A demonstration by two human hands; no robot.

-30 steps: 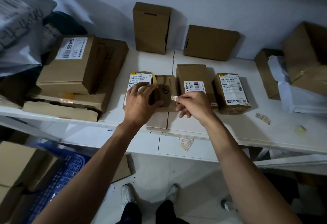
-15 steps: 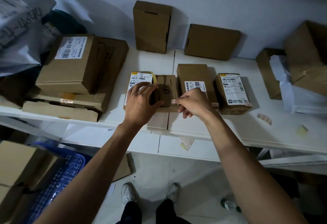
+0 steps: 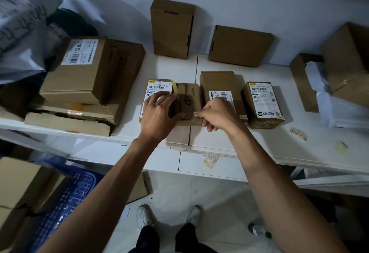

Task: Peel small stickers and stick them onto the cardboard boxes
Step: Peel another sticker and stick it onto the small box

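1. A smooth white worktop [image 3: 269, 139] is carrying a flat brown cardboard box [image 3: 189, 97].
2. The right hand [image 3: 218, 115] is closing its grip, pinching a small rectangular sticker [image 3: 195, 114] at the box's near-right corner.
3. The left hand [image 3: 159, 113] is pressing the box's left side, grip slack, fingers straight.

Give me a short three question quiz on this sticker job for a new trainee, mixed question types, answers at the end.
1. True or false: the right hand holds a small white sticker at the near right corner of the low brown cardboard box with a dark logo.
2. Pick one: the left hand rests on A) the white-labelled brown cardboard box at the row's left end; B) a blue crate; C) a loose sticker strip.
3. Count: how many of the brown labelled boxes right of the logo box already bear a small corner sticker?
Key: 1 true; 2 A; 3 two.
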